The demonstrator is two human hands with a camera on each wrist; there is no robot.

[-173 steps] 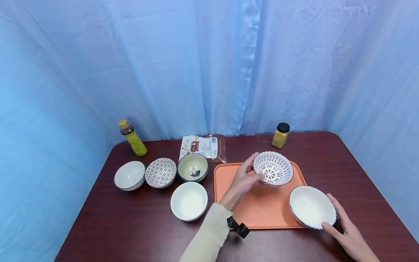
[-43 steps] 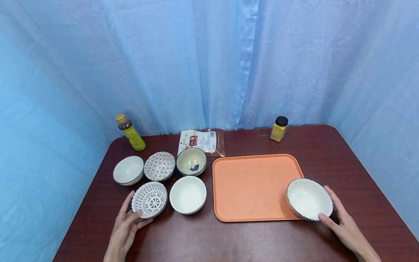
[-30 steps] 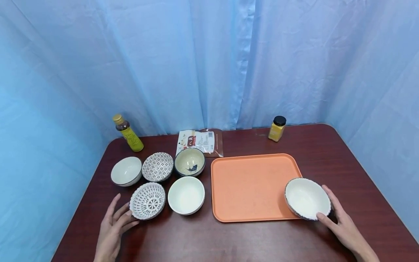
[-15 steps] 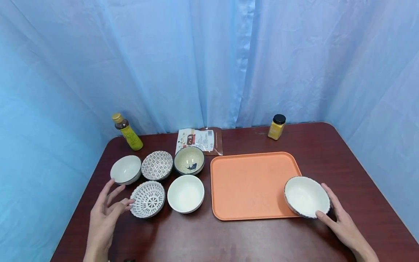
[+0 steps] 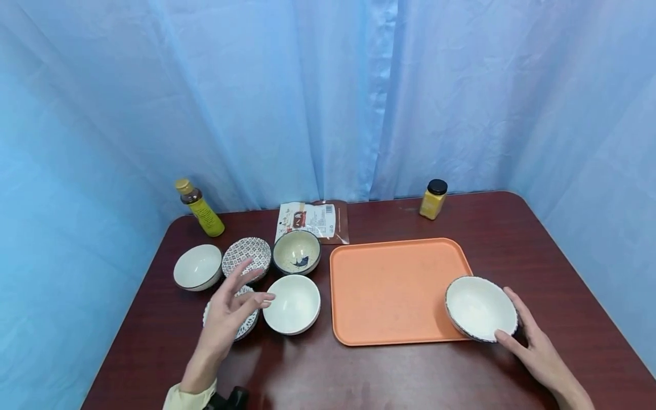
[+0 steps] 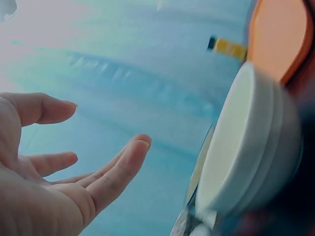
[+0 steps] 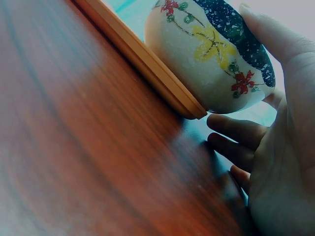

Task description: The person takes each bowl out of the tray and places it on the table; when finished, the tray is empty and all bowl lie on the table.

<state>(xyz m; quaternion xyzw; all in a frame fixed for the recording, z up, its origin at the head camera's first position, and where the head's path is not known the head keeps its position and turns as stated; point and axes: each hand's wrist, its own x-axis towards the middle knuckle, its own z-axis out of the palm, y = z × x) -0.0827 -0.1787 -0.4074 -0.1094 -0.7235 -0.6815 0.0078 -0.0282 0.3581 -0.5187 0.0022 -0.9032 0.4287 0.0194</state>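
Observation:
My right hand (image 5: pixel 538 356) holds a white bowl (image 5: pixel 480 308) by its right side, at the front right corner of the orange tray (image 5: pixel 394 290). In the right wrist view that bowl (image 7: pixel 206 59) shows painted flowers and a dark speckled rim band, with thumb and fingers around it. My left hand (image 5: pixel 222 322) is raised with spread fingers and nothing in them. It partly covers a bowl with a petal pattern (image 5: pixel 249 326), and its fingertips are near a plain white bowl (image 5: pixel 292 305). The left wrist view shows the left hand (image 6: pixel 54 182) apart from the plain white bowl (image 6: pixel 251 147).
Behind stand a white bowl (image 5: pixel 197 267), a grid-patterned bowl (image 5: pixel 246 250) and a cream bowl with a blue fish (image 5: pixel 296 253). Along the back are a green-labelled bottle (image 5: pixel 205 213), a flat packet (image 5: pixel 312 221) and a yellow jar (image 5: pixel 433 202).
My left hand carried the petal-patterned bowl from over the tray to the left group, let go of it, drew back and moved right towards the plain white bowl. My right hand keeps its bowl in place.

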